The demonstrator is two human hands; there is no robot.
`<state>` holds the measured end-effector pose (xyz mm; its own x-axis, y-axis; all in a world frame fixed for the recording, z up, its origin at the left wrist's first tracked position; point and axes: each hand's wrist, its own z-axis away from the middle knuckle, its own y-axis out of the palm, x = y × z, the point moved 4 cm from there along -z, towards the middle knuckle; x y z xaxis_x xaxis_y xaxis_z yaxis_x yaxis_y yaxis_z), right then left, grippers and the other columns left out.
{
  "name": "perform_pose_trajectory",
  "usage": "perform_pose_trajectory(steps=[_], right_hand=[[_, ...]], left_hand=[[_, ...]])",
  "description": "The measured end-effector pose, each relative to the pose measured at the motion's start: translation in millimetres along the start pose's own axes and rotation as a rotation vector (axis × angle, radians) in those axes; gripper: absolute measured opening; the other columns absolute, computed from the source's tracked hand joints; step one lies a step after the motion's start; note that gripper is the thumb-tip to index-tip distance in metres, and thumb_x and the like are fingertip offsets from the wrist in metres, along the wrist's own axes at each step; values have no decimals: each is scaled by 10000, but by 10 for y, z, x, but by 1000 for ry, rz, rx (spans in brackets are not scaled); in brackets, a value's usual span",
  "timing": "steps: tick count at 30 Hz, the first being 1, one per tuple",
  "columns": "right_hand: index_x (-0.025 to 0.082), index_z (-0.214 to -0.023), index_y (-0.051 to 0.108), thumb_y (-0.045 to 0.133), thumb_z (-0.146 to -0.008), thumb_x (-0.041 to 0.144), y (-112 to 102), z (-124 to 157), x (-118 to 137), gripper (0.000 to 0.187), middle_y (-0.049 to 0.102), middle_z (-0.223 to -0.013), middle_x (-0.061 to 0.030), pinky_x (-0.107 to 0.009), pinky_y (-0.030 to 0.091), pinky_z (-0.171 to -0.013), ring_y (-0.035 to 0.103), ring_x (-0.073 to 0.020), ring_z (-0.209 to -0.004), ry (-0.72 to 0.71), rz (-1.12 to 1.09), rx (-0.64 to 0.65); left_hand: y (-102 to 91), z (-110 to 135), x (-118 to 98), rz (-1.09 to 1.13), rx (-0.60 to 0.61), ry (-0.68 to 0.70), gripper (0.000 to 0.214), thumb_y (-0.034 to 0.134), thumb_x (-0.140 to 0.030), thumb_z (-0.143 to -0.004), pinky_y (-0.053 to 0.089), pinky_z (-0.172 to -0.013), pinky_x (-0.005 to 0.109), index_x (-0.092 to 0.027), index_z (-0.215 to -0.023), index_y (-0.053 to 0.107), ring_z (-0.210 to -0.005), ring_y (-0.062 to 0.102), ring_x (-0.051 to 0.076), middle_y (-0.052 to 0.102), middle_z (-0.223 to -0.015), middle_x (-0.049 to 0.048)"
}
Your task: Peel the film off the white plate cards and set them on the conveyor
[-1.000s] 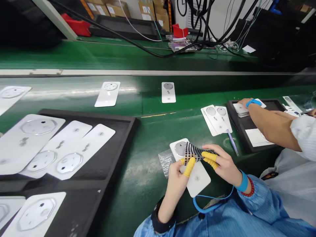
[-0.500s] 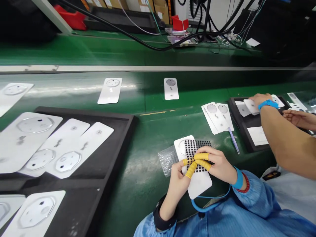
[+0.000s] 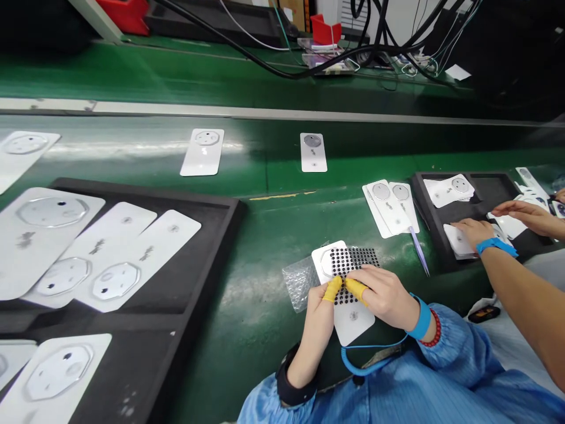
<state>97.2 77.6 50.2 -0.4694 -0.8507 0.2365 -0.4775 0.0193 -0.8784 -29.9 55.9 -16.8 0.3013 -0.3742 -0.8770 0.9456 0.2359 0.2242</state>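
The sheet of black dots is lying just ahead of both hands, near the near edge of the table, and is reaching past the right hand on its far side; its own long axis is hard to tell, but the white panel beneath is pointing its long axis away from the person, far end leaning left; neither hand is clearly nearer, their yellow-capped fingertips almost meeting over the dots.

The left hand is pinching the sheet, thumb and finger closed; the right hand is drawing its fingertips together against it, though whether it is gripping sheet or dot cannot be told.

A bubble-wrap bag is lying beside the panel's left edge; a blue cord is curling by its near end; purple tweezers are resting toward the right, touching a group of white panels; black trays are flanking the workspace on the left and right, a co-worker's hands working over the latter; nothing seems to be blocking the sheet.
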Motion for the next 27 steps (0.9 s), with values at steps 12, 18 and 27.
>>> perform_pose_trajectory(steps=[12,18,27], right_hand=[[170,-986,582,443,-959,140,139,319,-414,145,694,-1016,-131,-391,612,-812,699,-225,-949,265,-187,85],[217,-958,618,588,-898,152,-229,71,-324,93,636,-1108,-100,-392,563,-908,643,-215,-1039,501,-521,-286],[234,-954,657,628,-857,85,-308,-235,8,181,515,-1208,-89,-446,512,-1021,554,-232,-1161,420,-566,-400]], left_hand=[[-327,44,-278,-227,-185,204,515,733,-385,-726,472,-931,384,-155,-1183,670,-1108,619,330,724,-1111,115],[-241,232,-298,-66,-93,181,1034,736,-384,-786,549,-896,412,-225,-1557,66,-1141,635,332,609,-1335,153],[-29,460,-256,-59,10,230,606,737,-305,-773,556,-891,411,-196,-1332,527,-1110,652,347,708,-1141,155]])
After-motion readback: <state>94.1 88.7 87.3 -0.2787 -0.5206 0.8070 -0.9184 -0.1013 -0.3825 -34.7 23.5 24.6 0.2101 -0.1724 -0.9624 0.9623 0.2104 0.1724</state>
